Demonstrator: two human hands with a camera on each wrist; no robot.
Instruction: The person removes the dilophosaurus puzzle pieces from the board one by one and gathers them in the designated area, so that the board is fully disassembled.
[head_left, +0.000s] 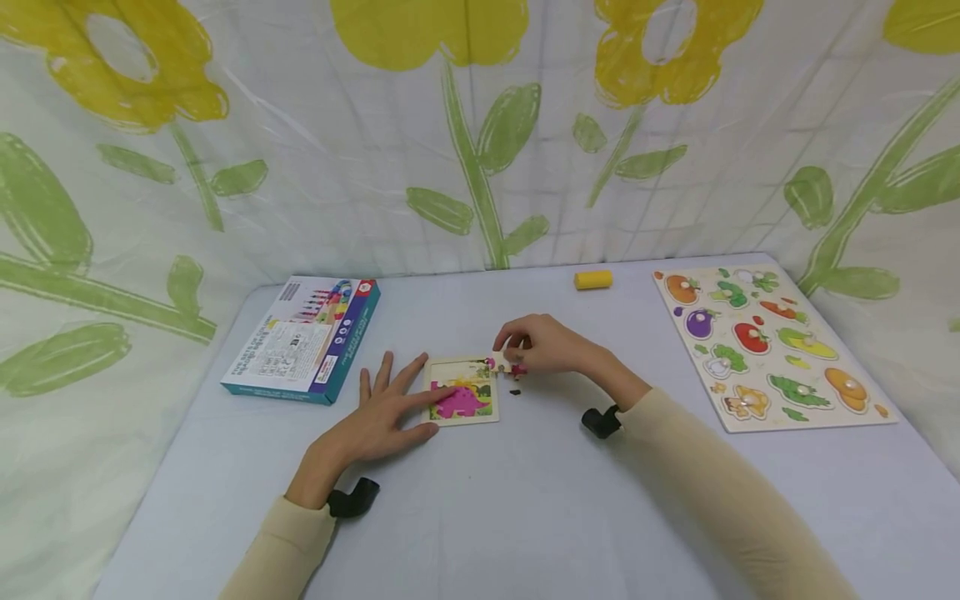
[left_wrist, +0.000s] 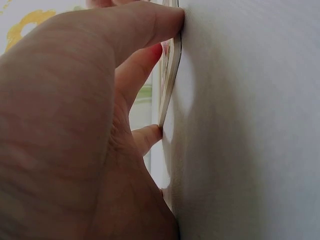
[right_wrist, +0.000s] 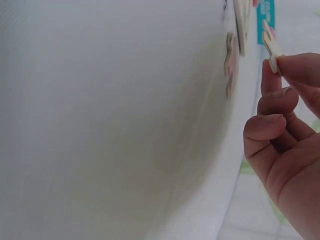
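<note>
A small square jigsaw puzzle (head_left: 472, 422) with a pink dinosaur picture (head_left: 462, 403) lies flat at the middle of the table. My left hand (head_left: 378, 421) has its fingers spread, the index finger resting on the picture and the thumb at the frame's lower left. In the left wrist view the board's edge (left_wrist: 170, 75) shows side-on beside the fingers. Above the puzzle's upper right corner, my right hand (head_left: 551, 343) pinches a thin puzzle piece (right_wrist: 271, 46) between thumb and index finger. Beneath that hand, a loose puzzle piece (right_wrist: 230, 60) lies on the table.
A flat blue and white box (head_left: 300, 342) lies at the back left. Toward the back stands a yellow cylinder (head_left: 593, 280) on its side. A vegetable peg board (head_left: 780, 350) fills the right side. Behind the table hangs a flowered curtain (head_left: 300, 217).
</note>
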